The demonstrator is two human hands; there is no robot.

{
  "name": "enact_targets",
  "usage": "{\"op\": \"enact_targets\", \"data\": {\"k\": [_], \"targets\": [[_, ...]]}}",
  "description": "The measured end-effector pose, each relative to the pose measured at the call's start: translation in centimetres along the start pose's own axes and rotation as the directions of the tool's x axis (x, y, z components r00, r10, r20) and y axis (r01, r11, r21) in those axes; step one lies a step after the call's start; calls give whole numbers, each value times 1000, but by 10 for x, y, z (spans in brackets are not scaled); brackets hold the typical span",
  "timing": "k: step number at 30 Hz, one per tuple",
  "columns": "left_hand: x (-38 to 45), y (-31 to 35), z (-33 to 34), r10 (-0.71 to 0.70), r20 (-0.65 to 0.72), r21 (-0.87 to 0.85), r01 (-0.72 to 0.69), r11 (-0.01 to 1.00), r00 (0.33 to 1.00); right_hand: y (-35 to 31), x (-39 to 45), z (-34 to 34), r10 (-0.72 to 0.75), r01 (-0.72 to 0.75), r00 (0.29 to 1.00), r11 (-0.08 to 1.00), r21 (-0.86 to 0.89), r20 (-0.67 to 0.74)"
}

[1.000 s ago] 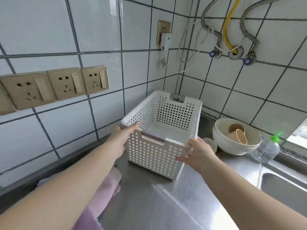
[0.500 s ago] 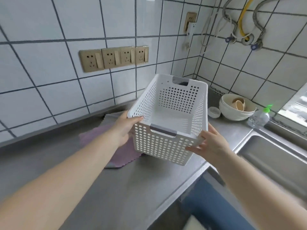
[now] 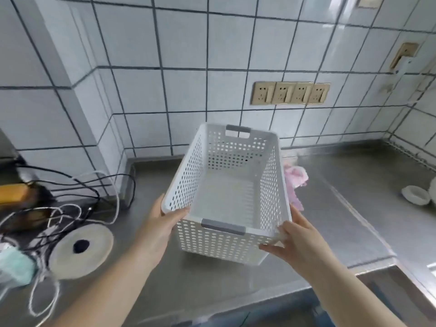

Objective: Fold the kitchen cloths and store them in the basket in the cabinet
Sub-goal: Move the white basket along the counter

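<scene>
I carry a white perforated plastic basket with grey handle grips above the steel counter. It holds nothing inside. My left hand grips its near left corner, thumb over the rim. My right hand holds the near right corner, fingers against the front wall. A pink kitchen cloth lies on the counter behind the basket's right side, mostly hidden by it.
A paper roll and tangled black and white cables crowd the counter's left end. Wall sockets sit on the tiled wall behind. A small white dish stands at the right. The sink edge shows lower right.
Both hands have carried the basket leftward along the counter, away from the bowls and sink. The view swung left, and the pink cloth now lies on the basket's right.
</scene>
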State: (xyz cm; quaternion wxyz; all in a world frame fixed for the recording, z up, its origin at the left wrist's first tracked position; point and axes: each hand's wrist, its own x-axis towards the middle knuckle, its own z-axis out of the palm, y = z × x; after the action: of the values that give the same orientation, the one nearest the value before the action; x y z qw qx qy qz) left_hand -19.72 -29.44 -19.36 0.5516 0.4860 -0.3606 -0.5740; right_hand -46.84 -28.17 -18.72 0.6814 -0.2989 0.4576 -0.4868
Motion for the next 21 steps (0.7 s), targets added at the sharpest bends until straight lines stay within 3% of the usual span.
{"op": "enact_targets", "data": {"k": [4,8,21], "targets": [[-23,2,-58,25,-128,5,-24,1000,991,25,23,45,76,-69,993,995,-69,95],[-33,2,-90,49,-168,14,-48,999,984,39,49,74,122,-103,984,983,-153,126],[5,-1,-127,50,-226,28,-45,999,973,48,116,115,207,-194,975,969,-156,74]]}}
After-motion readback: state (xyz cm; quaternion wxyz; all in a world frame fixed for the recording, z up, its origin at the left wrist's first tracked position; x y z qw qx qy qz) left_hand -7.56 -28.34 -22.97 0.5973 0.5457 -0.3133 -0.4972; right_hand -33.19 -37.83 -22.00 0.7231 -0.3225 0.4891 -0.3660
